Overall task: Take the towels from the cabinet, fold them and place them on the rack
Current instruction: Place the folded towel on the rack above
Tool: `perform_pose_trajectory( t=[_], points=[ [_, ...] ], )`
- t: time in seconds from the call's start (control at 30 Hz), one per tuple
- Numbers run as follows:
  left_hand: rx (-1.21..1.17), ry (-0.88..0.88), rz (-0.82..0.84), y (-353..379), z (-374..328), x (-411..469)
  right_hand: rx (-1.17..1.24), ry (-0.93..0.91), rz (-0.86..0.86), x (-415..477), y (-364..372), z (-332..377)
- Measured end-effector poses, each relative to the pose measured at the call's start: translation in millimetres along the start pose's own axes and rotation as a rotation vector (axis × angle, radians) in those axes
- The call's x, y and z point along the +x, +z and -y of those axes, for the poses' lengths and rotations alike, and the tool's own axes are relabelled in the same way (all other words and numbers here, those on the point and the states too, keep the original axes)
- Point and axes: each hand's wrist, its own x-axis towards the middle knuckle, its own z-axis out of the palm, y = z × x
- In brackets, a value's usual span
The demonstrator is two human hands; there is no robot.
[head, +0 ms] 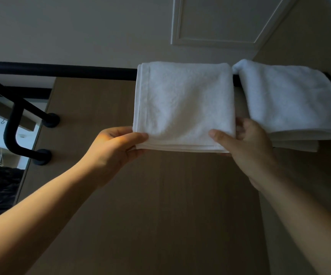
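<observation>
A folded white towel (184, 104) hangs over the black rack bar (71, 71) high on the wall. My left hand (115, 147) pinches its lower left corner between thumb and fingers. My right hand (246, 143) pinches its lower right corner, thumb on the front and fingers behind. A second folded white towel (291, 100) hangs on the same bar just to the right, its left edge close to the first one.
The rack's black curved brackets (13, 126) are fixed to a wooden wall panel (160, 195) at the left. A white ceiling hatch (226, 22) is overhead. A wooden side wall (309, 185) closes in on the right. The bar's left stretch is bare.
</observation>
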Motion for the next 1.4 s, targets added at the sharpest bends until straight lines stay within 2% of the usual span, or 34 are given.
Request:
perform_pose_trajectory(
  t=[0.07,0.2,0.33,0.4,0.5,0.67,0.77,1.0,1.23,1.4],
  points=[
    [0.005,0.026,0.009,0.2,0.9,-0.6,0.141,0.081,0.04,2.7,-2.4,-3.3],
    [0.071,0.05,-0.042,3.1,-0.1,-1.0,0.113,0.032,-0.011,8.6,-2.6,-13.1],
    [0.144,0.028,-0.082,7.5,-2.6,0.0,0.461,0.207,0.253,17.3,-2.9,-9.9],
    [0.13,0.011,-0.084,8.2,-6.2,0.2,0.594,0.225,0.373,19.5,-5.6,-6.4],
    [0.117,-0.021,-0.071,6.6,-10.1,-0.2,0.641,0.241,0.419,17.1,-8.1,-2.8],
    [0.151,0.021,-0.148,4.4,-3.7,0.2,0.519,0.195,0.309,3.6,-9.4,-6.3],
    [0.207,0.039,-0.192,6.1,3.4,0.9,0.53,0.23,0.255,-1.2,-9.1,-7.7],
    [0.288,0.099,-0.143,9.0,15.9,0.8,0.6,0.24,0.171,-7.2,-11.6,0.8],
    [0.402,0.188,-0.064,30.4,21.5,6.2,0.792,0.293,-0.071,-12.1,-10.7,-8.8],
    [0.379,0.189,-0.043,33.5,26.6,7.5,0.854,0.301,-0.143,-13.9,-8.1,-12.3]
  ],
)
